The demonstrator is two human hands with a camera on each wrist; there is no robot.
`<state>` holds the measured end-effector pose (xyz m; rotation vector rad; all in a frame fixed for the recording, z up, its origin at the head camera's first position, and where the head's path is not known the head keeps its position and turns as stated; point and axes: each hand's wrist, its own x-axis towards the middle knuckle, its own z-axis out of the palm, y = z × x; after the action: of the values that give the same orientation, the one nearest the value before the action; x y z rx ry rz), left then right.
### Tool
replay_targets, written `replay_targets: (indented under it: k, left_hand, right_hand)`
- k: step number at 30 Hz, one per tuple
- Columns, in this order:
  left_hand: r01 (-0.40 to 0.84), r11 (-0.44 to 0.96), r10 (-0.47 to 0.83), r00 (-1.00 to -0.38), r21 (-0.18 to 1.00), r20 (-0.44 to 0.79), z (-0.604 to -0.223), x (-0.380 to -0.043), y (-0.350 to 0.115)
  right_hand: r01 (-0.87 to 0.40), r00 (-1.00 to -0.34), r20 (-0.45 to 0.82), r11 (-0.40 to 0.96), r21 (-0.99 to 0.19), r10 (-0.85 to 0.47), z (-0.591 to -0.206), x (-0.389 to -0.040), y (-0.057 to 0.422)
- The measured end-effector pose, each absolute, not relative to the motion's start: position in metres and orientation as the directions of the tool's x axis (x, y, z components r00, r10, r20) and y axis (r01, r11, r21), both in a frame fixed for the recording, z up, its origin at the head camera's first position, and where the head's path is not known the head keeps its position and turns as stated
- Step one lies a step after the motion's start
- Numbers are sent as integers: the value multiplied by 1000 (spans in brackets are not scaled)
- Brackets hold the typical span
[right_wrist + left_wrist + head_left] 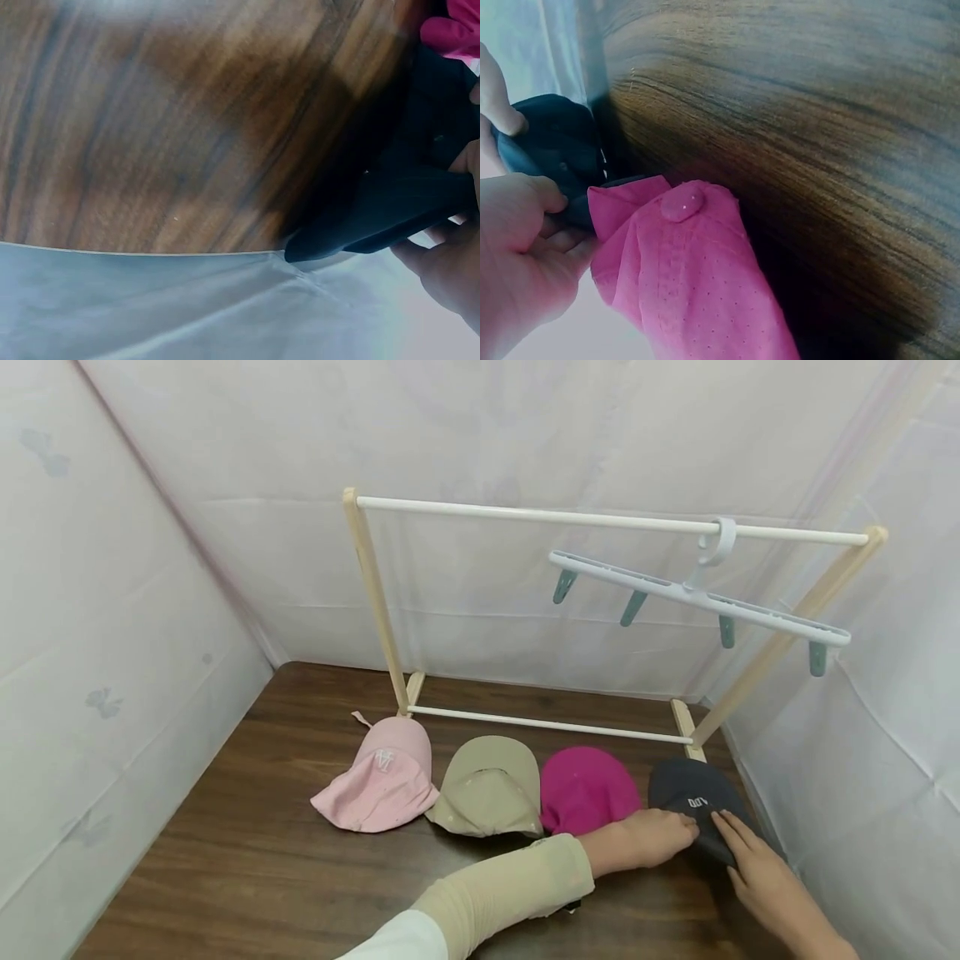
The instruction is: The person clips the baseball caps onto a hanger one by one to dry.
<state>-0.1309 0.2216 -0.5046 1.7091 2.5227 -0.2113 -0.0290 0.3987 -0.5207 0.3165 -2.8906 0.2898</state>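
Observation:
A dark grey cap (686, 781) with pale lettering lies at the right end of a row of caps on the table. My left hand (660, 837) pinches its near left edge; the left wrist view shows the thumb on the dark fabric and the fingers below. From the right, my right hand (768, 881) holds the cap's other side, and in the right wrist view its digits lie on both sides of the edge (390, 202). Just left is a magenta cap (588, 785), partly behind my left wrist. Further along sit a beige cap (491, 781) and a light pink cap (390, 768).
Behind the caps stands a wooden-legged rack with a white top rail (540, 515) and a lower rail (547, 722). A pale blue hanger (697, 597) with several green clips hangs tilted from the top rail. White curtains (135, 652) surround the brown table (247, 860).

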Motion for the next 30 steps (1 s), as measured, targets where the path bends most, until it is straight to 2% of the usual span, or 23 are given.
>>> replay_targets:
  k: [6,13,17,20,25,30]
  left_hand:
    - [924,381,918,-380,-14,-109,-498,-138,225]
    - [900,435,899,-432,31,-72,-495,-136,223]
    - [881,469,883,-469,57,-4,-496,-134,218]
    - [878,476,872,-479,51,101,-496,-136,214]
    - [881,470,848,-470,63,244,-491,-143,212]
    - [895,437,838,-441,89,322,-483,-150,212]
  right_hand:
    - [-233,-952,241,956,-176,-188,-505,-35,403]
    - [-186,-960,243,963,-194,-136,-494,-36,400]
    - [-211,-933,330,960,-185,-142,-493,-38,398]
    - [-244,-892,426,954,-176,-149,-487,-41,397]
    - [-261,-822,556,948,-181,-120,-470,-50,394]
    - [-232,-793,604,956,-179,-80,-451,-59,395]
